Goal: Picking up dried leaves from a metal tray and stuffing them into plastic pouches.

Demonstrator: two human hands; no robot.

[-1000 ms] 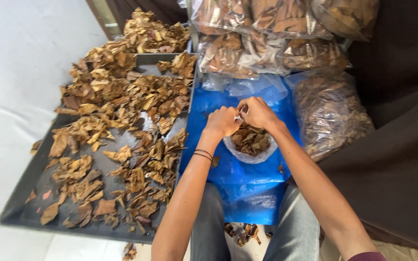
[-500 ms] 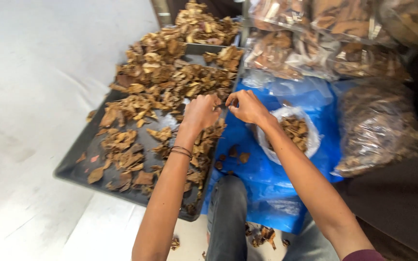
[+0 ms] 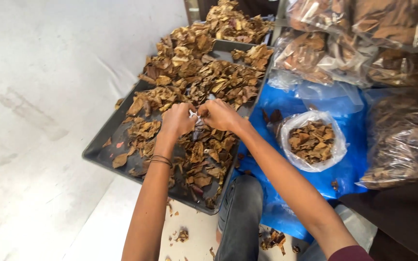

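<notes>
— Dried leaf pieces [image 3: 194,82] fill the long dark tray [image 3: 103,145] on the floor, heaped thickest at the far end and thinner near the person's knees. Where are the hands in all that?

— Both are over the middle of the tray, just above the leaf pieces. The left hand [image 3: 177,120] and the right hand [image 3: 221,115] meet fingertip to fingertip, and between them sits a small pale scrap [image 3: 193,114], pinched from both sides.

— So both are closed?

— Yes, each is curled shut on that scrap. I cannot tell what it is made of; it is too small.

— What lies to the right of the tray?

— A blue plastic sheet [image 3: 349,169], touching the tray's edge. On it stands an open clear bag [image 3: 312,141] holding more brown leaf pieces, just beside the right forearm. Further back and to the right are stacked clear sacks [image 3: 359,43] packed with the same brown stuff.

— Anything smaller?

— Thin dark bands [image 3: 160,160] ring the left wrist, and a few crumbs [image 3: 182,235] lie on the pale floor [image 3: 35,121] near the tray's close corner.
</notes>
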